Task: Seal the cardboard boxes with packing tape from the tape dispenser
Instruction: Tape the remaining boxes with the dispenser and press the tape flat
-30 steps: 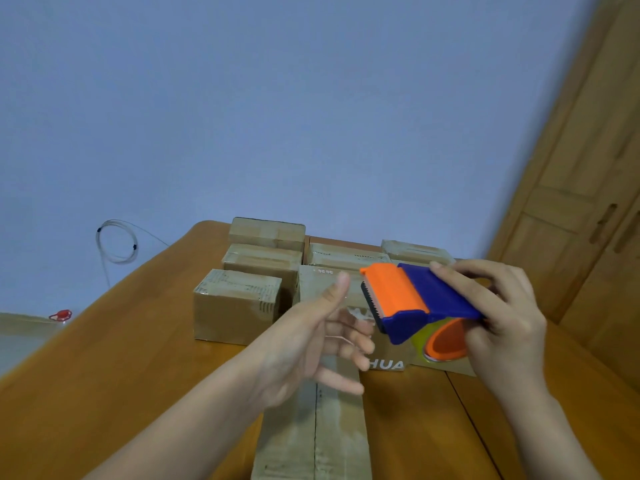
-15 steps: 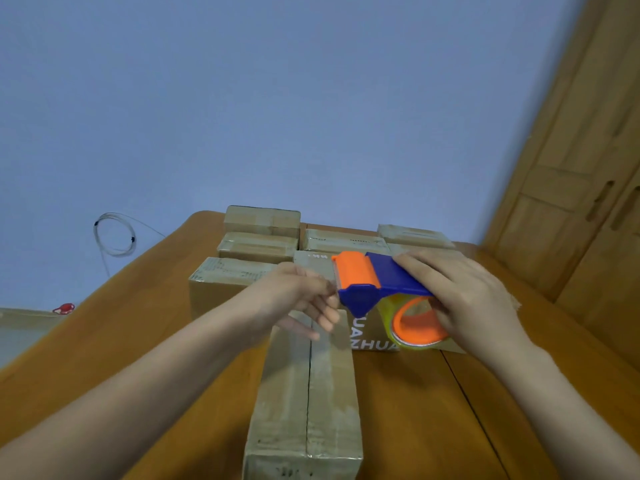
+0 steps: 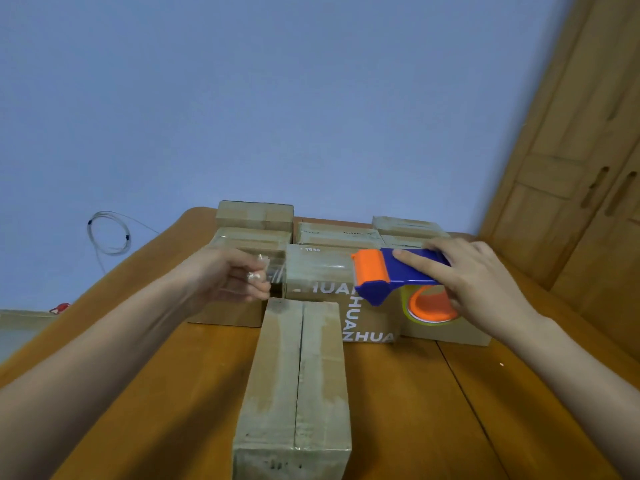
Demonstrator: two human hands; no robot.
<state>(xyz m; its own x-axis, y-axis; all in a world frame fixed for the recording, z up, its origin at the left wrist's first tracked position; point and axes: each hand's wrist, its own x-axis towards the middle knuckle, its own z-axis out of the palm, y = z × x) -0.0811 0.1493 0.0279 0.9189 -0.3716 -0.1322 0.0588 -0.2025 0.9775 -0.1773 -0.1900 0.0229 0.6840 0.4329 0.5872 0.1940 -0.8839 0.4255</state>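
Clear tape [image 3: 313, 271], barely visible against the cartons behind it, stretches between the two hands, above the far end of the long cardboard box [image 3: 296, 379] that lies on the wooden table [image 3: 433, 410]. The left hand [image 3: 228, 277] pinches the tape's crumpled free end between thumb and fingertips. The right hand [image 3: 474, 282] wraps around the blue and orange tape dispenser [image 3: 394, 275], index finger laid along its top, its roll below showing an orange core.

The stretched tape runs left to right, while the box's long axis, and its open centre seam, runs away from the person toward the stacked cartons [image 3: 256, 220]. So the tape lies crosswise to the seam it probably has to cover. I judge the strip must be turned to line up with the seam, or laid across the far end as a cross strap. Both hands hover at about the same reach from the box's far end, one on either side of the seam.
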